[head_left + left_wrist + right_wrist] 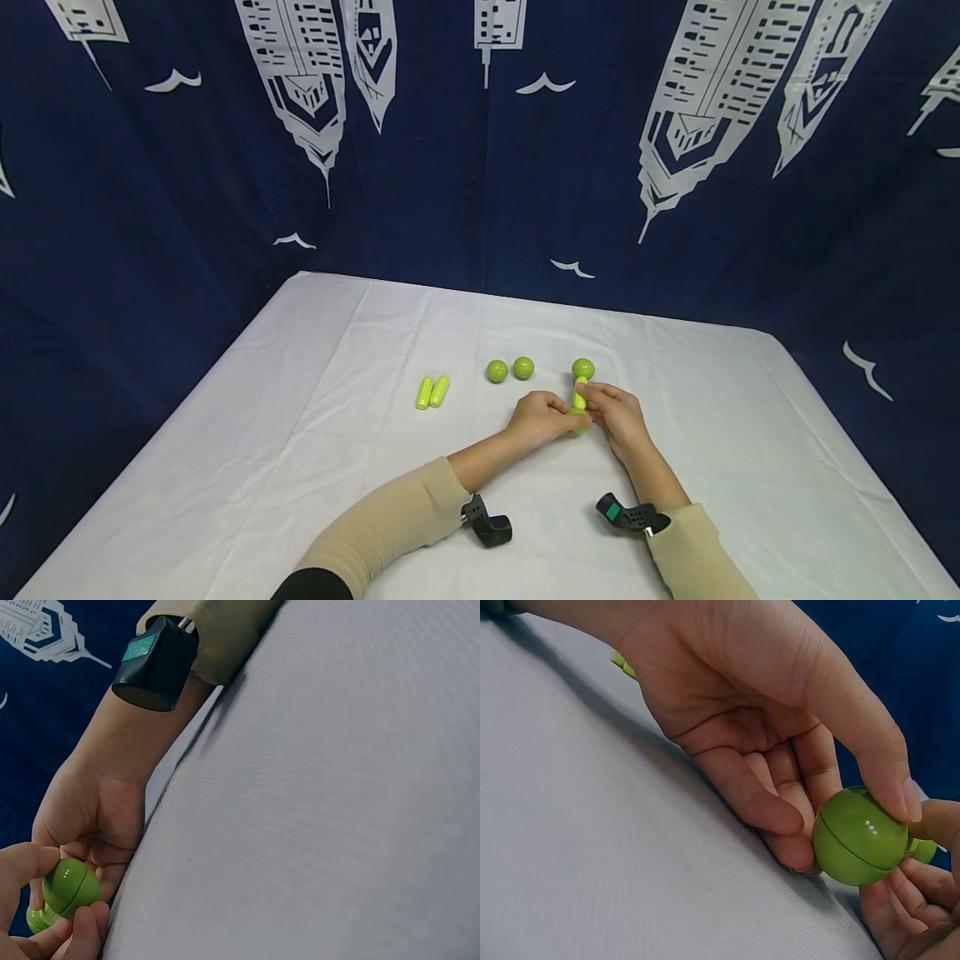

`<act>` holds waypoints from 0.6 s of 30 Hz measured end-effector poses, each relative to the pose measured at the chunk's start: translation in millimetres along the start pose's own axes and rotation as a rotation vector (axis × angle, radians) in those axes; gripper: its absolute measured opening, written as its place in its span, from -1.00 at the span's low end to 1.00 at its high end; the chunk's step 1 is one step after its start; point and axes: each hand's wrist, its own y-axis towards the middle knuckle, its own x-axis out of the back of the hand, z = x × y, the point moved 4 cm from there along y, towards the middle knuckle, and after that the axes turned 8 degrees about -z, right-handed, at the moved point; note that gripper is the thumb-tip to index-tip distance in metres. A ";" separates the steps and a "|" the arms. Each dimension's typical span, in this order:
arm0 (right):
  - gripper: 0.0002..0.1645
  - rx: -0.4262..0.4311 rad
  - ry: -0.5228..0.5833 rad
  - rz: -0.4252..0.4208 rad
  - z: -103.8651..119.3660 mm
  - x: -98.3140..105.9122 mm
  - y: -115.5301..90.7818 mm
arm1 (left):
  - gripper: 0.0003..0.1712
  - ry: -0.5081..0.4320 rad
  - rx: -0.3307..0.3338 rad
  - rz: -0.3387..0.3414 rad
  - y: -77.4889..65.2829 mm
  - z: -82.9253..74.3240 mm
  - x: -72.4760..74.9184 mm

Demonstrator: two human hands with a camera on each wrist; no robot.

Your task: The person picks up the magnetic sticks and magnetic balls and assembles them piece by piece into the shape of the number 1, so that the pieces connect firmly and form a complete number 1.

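In the head view, my left hand [543, 419] pinches a green ball [859, 838] between thumb and fingers. From this ball a yellow-green stick [581, 395] runs away from me, and my right hand [617, 418] pinches it. At the stick's far end is another green ball [582, 367]. Ball, stick and ball form one line, like a small dumbbell; the joints are partly hidden by fingers. In the left wrist view, the near ball [71, 889] shows a dark seam, with the far ball [35, 921] partly hidden behind it.
Two loose green balls, one left [497, 371] and one right [523, 367], lie on the white cloth-covered table [360, 350]. Farther left, two yellow-green sticks [424, 392] lie side by side. Behind the table hangs a dark blue printed curtain [487, 183].
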 end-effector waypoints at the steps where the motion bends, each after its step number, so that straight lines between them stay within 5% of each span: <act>1: -0.62 -0.001 0.001 -0.003 -0.1 -0.1 0.3 | -0.70 0.004 0.000 -0.003 0.1 0.1 0.0; 18: -0.46 0.037 -0.106 -0.006 1.2 -2.7 -0.9 | -0.72 -0.015 0.009 0.003 5.0 1.3 4.3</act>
